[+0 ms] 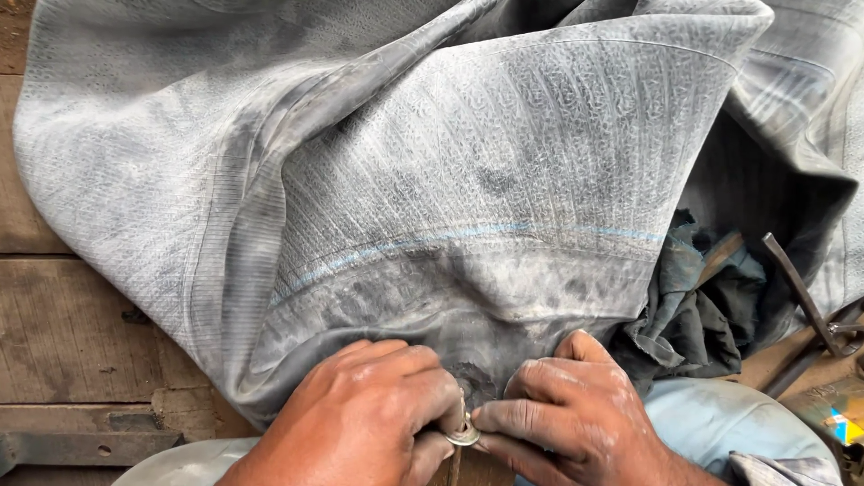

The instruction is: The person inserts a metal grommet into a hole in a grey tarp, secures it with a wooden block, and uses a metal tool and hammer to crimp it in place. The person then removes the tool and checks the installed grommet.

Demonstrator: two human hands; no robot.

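A large grey, dusty rubber inner tube (432, 180) lies folded across a wooden surface and fills most of the head view. At its near edge my left hand (360, 418) and my right hand (576, 414) meet around a small metal valve stem with a round nut or washer (463, 435). Fingertips of both hands pinch that metal piece where it comes out of the rubber. The stem's base is hidden by my fingers.
Dark crumpled rags (697, 306) lie at the right under the tube. A rusty metal tool (805, 297) sticks out at the far right. Worn wooden planks (63, 324) show at the left, with a metal bracket (81, 445) near the bottom.
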